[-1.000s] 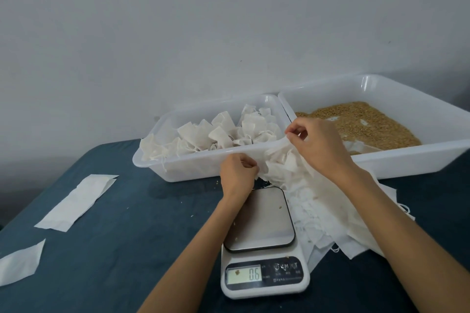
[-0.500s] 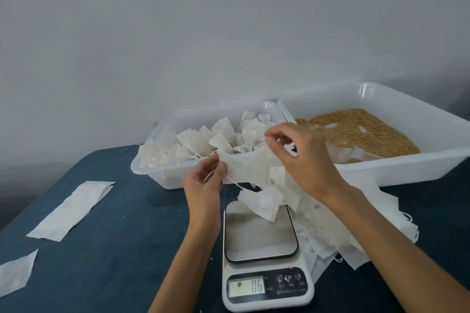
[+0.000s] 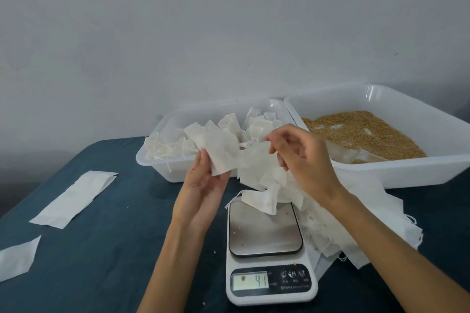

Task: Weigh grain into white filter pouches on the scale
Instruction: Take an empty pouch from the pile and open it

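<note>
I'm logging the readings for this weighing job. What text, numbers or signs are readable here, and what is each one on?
"41" or "4.1": lit display of the scale; any decimal point is too faint to tell.
Three button symbols right of the display: a power sign and "M" seem readable, the third unclear.
Small print below the buttons: too small to read.
Nothing readable elsewhere.

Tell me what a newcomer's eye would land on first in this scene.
First, the two hands in the middle: the left hand holds up a single white filter pouch, while the right hand pinches a bunch of pouches trailing down onto the scale at front centre. Behind, the right tub holds golden grain, and the left tub holds crumpled pouches.
</note>
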### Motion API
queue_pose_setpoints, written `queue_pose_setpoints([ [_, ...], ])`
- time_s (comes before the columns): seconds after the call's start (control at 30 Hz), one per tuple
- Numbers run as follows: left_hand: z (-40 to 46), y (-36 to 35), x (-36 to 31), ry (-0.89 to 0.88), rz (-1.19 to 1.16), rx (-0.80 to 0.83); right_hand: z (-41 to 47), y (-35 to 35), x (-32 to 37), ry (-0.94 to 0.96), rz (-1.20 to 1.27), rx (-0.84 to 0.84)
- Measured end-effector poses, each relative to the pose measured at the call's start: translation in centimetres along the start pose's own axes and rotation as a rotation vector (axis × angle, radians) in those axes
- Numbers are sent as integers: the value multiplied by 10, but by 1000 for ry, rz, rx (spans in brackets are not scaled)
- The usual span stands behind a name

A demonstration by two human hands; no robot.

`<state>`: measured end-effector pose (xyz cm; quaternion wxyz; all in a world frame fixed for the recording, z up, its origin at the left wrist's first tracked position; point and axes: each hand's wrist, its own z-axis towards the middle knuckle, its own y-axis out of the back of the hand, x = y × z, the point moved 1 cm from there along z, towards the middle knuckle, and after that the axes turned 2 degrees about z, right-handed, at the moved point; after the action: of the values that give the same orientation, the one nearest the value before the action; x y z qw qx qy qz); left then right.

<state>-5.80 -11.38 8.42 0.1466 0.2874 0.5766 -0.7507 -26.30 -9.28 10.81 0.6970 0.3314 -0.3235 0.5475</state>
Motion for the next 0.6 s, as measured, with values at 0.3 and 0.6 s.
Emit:
queue_pose_setpoints([
  [0.3,-3,-7,5,58,200,151,1,-3,0,-320,321,393],
  [0.6,0,-4,28,162,413,-58,4,18,-1,-441,172,320],
])
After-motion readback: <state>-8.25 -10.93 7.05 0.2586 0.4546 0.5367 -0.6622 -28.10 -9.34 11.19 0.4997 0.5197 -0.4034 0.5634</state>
